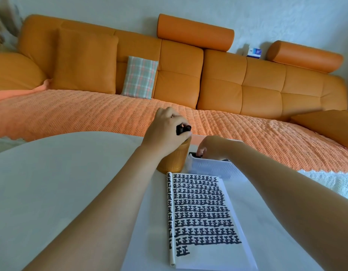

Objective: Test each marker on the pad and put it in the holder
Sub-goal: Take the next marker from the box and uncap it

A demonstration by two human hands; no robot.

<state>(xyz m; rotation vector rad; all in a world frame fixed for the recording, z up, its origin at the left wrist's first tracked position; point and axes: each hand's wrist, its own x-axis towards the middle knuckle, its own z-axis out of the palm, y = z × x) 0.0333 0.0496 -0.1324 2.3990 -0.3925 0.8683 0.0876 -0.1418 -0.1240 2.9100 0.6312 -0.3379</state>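
Observation:
The pad (200,218) lies open on the white table, its page filled with rows of black marks. Behind it stands a round orange-brown holder (174,159). My left hand (165,132) is over the holder's mouth and grips black markers (182,129) whose ends stick up between its fingers. To the right, my right hand (212,147) reaches into a white ribbed tray (210,167) and pinches a black marker (193,154) at its left end. The inside of the holder is hidden by my left hand.
The white table (61,192) spreads out to the left of the pad. Beyond it runs an orange sofa (218,79) with a woven orange throw, a plaid cushion (139,77) and bolsters. A white knit cloth (329,182) lies at the right.

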